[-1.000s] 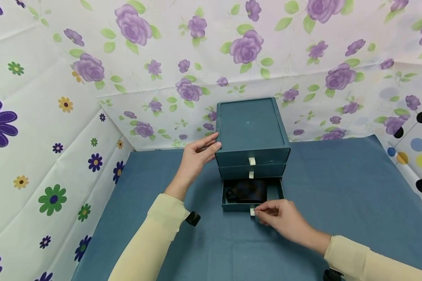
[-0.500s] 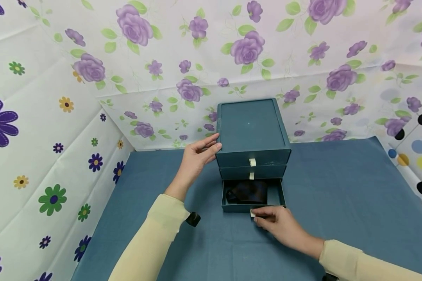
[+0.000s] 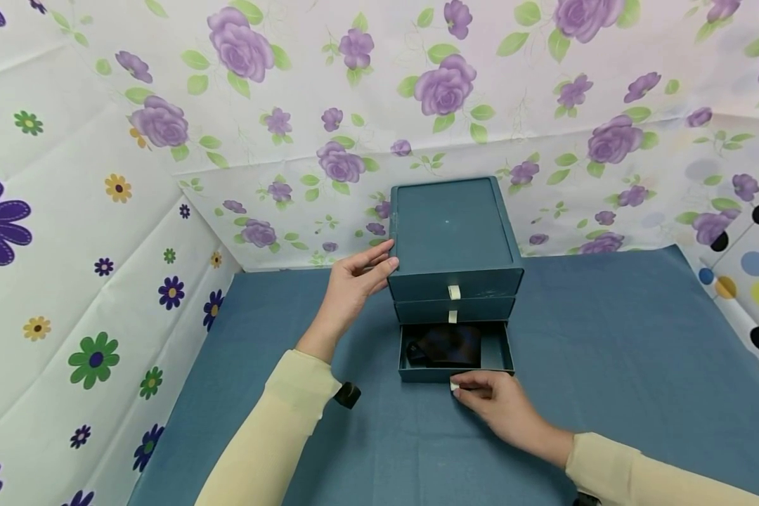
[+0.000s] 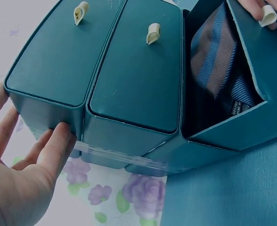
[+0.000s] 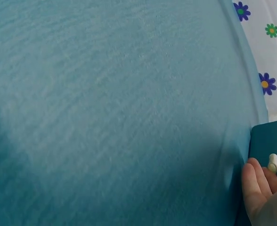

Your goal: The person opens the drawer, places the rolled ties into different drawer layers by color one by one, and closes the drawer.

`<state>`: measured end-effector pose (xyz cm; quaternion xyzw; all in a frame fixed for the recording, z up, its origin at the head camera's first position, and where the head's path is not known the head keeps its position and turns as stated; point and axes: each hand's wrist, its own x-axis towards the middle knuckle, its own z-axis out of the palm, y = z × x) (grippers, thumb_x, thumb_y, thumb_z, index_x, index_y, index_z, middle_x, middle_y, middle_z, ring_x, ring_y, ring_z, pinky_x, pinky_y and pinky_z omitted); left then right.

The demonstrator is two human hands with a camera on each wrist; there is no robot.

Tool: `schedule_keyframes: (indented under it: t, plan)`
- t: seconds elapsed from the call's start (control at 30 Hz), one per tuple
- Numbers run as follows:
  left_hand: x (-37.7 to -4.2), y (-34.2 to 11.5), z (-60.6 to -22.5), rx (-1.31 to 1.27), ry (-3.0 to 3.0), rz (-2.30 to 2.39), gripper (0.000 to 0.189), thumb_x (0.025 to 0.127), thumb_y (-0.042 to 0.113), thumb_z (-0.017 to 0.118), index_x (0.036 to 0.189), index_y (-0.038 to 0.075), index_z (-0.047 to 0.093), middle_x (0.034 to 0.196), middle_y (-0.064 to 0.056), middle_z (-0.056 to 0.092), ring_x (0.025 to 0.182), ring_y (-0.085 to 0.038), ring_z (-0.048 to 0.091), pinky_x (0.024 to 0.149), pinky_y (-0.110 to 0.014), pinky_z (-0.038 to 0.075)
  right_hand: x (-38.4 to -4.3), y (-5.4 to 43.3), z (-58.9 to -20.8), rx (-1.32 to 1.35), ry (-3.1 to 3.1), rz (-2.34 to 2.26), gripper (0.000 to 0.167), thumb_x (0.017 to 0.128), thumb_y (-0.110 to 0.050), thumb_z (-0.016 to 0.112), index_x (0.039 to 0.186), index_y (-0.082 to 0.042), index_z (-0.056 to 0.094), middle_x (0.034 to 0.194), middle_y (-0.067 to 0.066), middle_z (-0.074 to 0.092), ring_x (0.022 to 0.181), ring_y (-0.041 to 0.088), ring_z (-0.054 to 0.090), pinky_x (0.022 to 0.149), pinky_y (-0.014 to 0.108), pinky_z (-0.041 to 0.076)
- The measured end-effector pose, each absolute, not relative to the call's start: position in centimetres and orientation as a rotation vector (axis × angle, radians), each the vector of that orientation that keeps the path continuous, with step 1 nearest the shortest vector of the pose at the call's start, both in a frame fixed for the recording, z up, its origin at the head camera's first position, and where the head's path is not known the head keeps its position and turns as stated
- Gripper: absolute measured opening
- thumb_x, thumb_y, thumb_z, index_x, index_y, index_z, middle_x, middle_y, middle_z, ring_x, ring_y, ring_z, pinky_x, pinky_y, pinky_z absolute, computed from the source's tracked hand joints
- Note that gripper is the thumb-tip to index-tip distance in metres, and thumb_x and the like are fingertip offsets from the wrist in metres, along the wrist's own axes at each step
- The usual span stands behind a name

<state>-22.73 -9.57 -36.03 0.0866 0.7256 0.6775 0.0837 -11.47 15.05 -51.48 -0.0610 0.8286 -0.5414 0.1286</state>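
A dark teal three-drawer cabinet [image 3: 455,228] stands on the cloth, its bottom drawer [image 3: 426,375] pulled out and the upper two closed. My left hand [image 3: 346,284] touches the cabinet's left side with extended fingers; in the left wrist view its fingertips [image 4: 61,129] rest by the top drawer's edge. At the bottom drawer's front, my right hand [image 3: 506,411] pinches the small cream pull tab [image 3: 454,385] between thumb and fingers. Inside that drawer lies a folded, blue-and-brown striped fabric item [image 4: 216,54], resembling a necktie, with a small dark label.
Cream pull tabs mark the top drawer [image 3: 474,284] and the middle drawer [image 3: 481,308]. Blue cloth [image 3: 607,337] covers the table. A flowered sheet [image 3: 278,105] hangs right behind the cabinet, with another patterned sheet [image 3: 57,281] along the left.
My right hand has shifted slightly down and toward me at the tab, and the bottom drawer front has come out a little. My left hand stays in place.
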Motion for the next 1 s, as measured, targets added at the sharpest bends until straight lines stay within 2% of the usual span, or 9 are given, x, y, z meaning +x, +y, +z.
schedule_keyframes:
  t: [0.4,1.0]
  plan:
    - [-22.61,-9.64,-36.09,0.252,2.161,2.030,0.045,0.088,0.029,0.066,0.132,0.023,0.057,0.136,0.000,0.052,0.121,-0.017,0.054,0.098,-0.041,0.047,-11.48,14.46,-52.21,-0.157,2.455,-1.654,0.018,0.087,-0.026,0.067,0.104,-0.021,0.072,0.101,-0.003,0.072,0.084,0.007,0.067,0.069,0.020,0.054]
    - [-22.61,-9.57,-35.89,0.259,2.151,2.028,0.045,0.089,0.029,0.065,0.132,0.024,0.056,0.137,0.004,0.050,0.124,-0.015,0.052,0.099,-0.041,0.047,-12.09,14.30,-52.11,-0.147,2.510,-1.685,0.017,0.087,-0.023,0.067,0.103,-0.020,0.073,0.098,-0.002,0.073,0.081,0.005,0.068,0.068,0.019,0.055]
